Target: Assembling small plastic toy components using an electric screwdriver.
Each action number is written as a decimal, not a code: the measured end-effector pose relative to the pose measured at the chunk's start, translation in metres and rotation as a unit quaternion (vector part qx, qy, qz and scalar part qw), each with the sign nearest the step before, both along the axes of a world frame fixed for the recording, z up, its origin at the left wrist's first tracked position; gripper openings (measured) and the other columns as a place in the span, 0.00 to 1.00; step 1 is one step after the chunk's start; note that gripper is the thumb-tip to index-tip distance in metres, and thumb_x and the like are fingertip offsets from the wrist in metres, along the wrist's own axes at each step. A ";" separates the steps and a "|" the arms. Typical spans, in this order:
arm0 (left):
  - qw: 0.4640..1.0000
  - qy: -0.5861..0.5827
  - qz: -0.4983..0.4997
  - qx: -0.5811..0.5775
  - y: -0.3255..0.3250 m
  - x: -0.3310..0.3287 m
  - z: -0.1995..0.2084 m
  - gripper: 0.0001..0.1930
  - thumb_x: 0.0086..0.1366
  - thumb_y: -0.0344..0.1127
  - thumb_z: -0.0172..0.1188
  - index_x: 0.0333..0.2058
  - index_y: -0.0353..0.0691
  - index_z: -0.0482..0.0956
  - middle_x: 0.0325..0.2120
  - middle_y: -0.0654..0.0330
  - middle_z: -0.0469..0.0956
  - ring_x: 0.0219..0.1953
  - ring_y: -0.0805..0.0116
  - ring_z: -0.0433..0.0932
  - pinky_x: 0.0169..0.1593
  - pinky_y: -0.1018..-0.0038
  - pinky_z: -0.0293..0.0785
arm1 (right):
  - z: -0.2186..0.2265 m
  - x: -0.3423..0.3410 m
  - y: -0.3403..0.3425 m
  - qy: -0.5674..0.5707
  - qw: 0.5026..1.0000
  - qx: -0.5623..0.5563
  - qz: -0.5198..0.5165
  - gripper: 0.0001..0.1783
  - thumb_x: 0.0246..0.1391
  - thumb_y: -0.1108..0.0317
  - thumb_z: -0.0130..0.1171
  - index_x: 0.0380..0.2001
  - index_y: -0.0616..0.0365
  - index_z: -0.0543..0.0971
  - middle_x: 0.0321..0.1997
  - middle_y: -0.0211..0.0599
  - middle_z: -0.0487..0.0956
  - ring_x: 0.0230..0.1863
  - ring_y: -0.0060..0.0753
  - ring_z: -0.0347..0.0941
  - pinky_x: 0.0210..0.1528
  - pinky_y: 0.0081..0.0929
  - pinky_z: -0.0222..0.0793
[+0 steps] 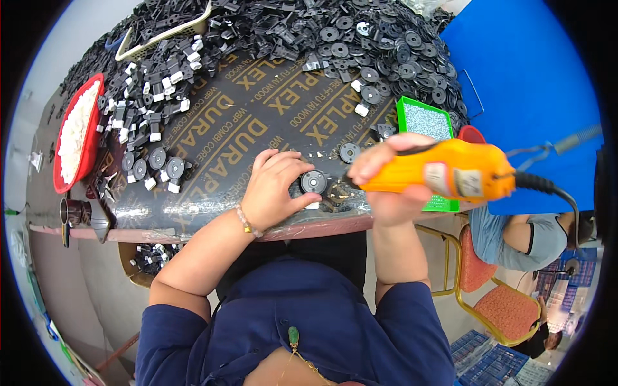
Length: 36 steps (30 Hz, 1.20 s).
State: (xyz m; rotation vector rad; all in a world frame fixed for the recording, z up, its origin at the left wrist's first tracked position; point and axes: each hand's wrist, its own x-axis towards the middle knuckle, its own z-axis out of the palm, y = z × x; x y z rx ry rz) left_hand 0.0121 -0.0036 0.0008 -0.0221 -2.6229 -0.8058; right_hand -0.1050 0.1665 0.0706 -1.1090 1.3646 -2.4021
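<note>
My left hand (277, 186) rests near the table's front edge, thumb and fingers closed round a black disc-shaped plastic part (313, 182). A small white piece shows under that part's near side. In my right hand (393, 177) is an orange electric screwdriver (444, 170), lying roughly level, its tip pointing left toward the part. Whether the tip touches the part I cannot tell. Its black cord (547, 185) runs off to the right, and a coiled spring hanger is hooked to its back end. A loose black disc (349, 152) lies just beyond.
A green tray (402, 116) of small silvery pieces stands behind the screwdriver. Heaps of black plastic parts (283, 32) cover the far table. On the left are a red basket (96, 128) of white pieces and a metal cup (76, 211). A person (521, 241) sits at the right.
</note>
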 end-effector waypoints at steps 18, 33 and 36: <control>0.999 0.019 -0.011 0.026 -0.001 -0.002 0.001 0.25 0.47 0.45 0.76 0.43 0.41 0.81 0.41 0.56 0.81 0.53 0.59 0.77 0.61 0.58 0.62 | -0.016 0.019 -0.045 0.004 0.998 0.050 0.042 0.38 0.51 0.37 0.69 0.45 0.61 0.69 0.26 0.39 0.78 0.25 0.31 0.76 0.27 0.22 0.74; 1.000 0.018 -0.001 0.001 0.005 -0.004 0.003 0.24 0.50 0.47 0.76 0.42 0.40 0.83 0.42 0.56 0.83 0.58 0.56 0.75 0.64 0.56 0.60 | 0.000 -0.075 0.105 0.097 0.930 0.086 -0.343 0.32 0.62 0.43 0.61 0.48 0.66 0.69 0.23 0.39 0.77 0.21 0.27 0.72 0.26 0.24 0.73; 1.000 0.005 -0.002 -0.003 0.005 -0.004 0.002 0.24 0.50 0.47 0.76 0.42 0.39 0.83 0.42 0.56 0.82 0.58 0.56 0.75 0.65 0.56 0.60 | -0.015 -0.080 0.114 0.091 0.929 0.068 -0.353 0.32 0.62 0.45 0.61 0.48 0.66 0.69 0.23 0.38 0.77 0.21 0.27 0.72 0.26 0.24 0.73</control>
